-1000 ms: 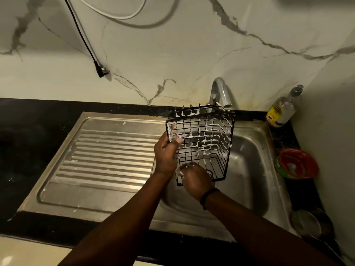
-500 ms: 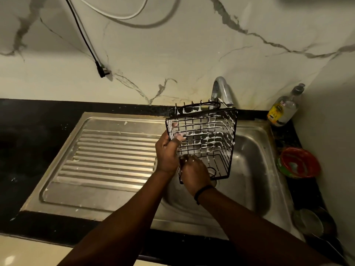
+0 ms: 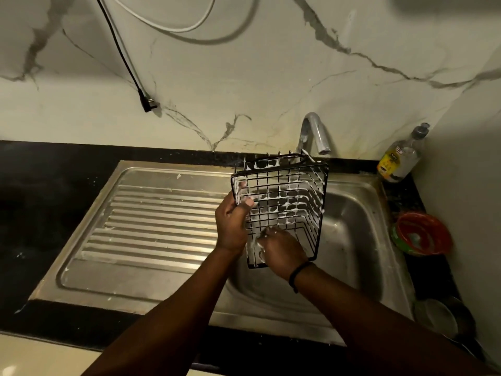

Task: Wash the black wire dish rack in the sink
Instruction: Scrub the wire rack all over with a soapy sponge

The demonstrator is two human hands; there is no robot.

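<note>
Rack [image 3: 282,204] is all sudsy, left hand [image 3: 233,223] gripping its edge, right hand [image 3: 282,252] curled scrubbing the bottom wires over the sink [image 3: 360,240], so I'd say rinsing's what's left.

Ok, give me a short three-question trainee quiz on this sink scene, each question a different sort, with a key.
1. True or false: water is running from the tap onto the black wire dish rack.
2. Which hand grips the rack's upper left edge? A) left hand B) right hand C) neither
3. Fill in: the white stuff clinging to the rack's wires looks like ____.

Key:
1. False; no stream shows under the spout.
2. A; the right hand works at the rack's lower edge, over the sink basin.
3. Soap foam.
</note>
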